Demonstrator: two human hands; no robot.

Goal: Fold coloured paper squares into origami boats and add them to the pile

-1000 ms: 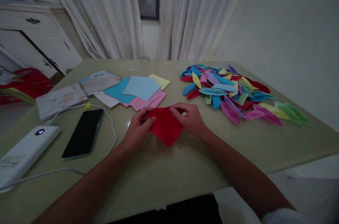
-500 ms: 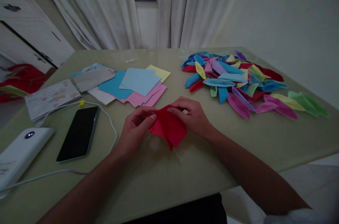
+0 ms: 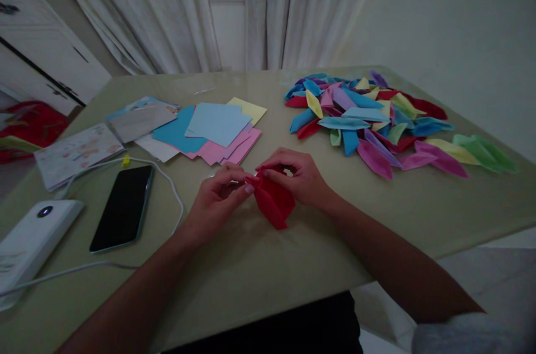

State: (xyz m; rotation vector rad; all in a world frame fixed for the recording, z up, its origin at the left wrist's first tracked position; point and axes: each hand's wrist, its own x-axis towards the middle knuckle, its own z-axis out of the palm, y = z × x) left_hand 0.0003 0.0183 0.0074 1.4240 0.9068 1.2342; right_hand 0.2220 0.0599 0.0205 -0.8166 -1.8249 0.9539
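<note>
A folded red paper (image 3: 273, 202) is held just above the middle of the pale green table (image 3: 259, 276). My left hand (image 3: 218, 197) pinches its left edge between thumb and fingers. My right hand (image 3: 299, 175) grips its upper right part with curled fingers. The sheet's lower point hangs toward me. A stack of flat coloured paper squares (image 3: 213, 130) lies just beyond my hands. At the right is a heap of folded paper pieces (image 3: 368, 119) in several colours.
A black phone (image 3: 123, 206) lies at the left with a white cable (image 3: 167, 181) curving round it. A white power bank (image 3: 29, 248) sits at the far left edge. Printed sheets (image 3: 75, 153) lie behind the phone. White curtains (image 3: 251, 8) hang behind the table.
The red paper has been folded narrower and smaller between my hands, and my hands have drawn closer together. The view has tipped slightly downward.
</note>
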